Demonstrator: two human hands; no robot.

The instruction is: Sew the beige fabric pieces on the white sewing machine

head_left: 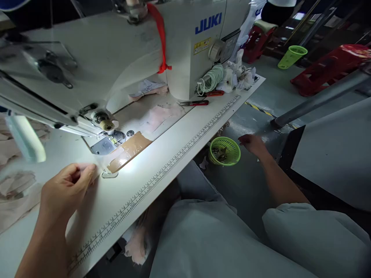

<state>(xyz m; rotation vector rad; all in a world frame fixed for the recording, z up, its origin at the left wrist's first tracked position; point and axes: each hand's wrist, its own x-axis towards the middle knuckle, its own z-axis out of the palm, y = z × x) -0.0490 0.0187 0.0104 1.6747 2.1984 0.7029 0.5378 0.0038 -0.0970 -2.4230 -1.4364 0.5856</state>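
Note:
My left hand rests on the white sewing table, just left of the needle area. Its thumb and forefinger are pinched together; a thin pale edge shows at the fingertips, but I cannot make out what it is. Beside it, a brown taped guide piece lies next to the metal needle plate of the sewing machine. My right hand is off the table, low over the floor, right of a green plastic basket with scraps inside. Its fingers reach toward the basket, slightly apart, with nothing visible in them.
A printed ruler runs along the table edge. Red-handled thread snips, a coil of pale cord and crumpled fabric scraps lie by the machine. Pale cloth pieces are at left. Red stools stand behind.

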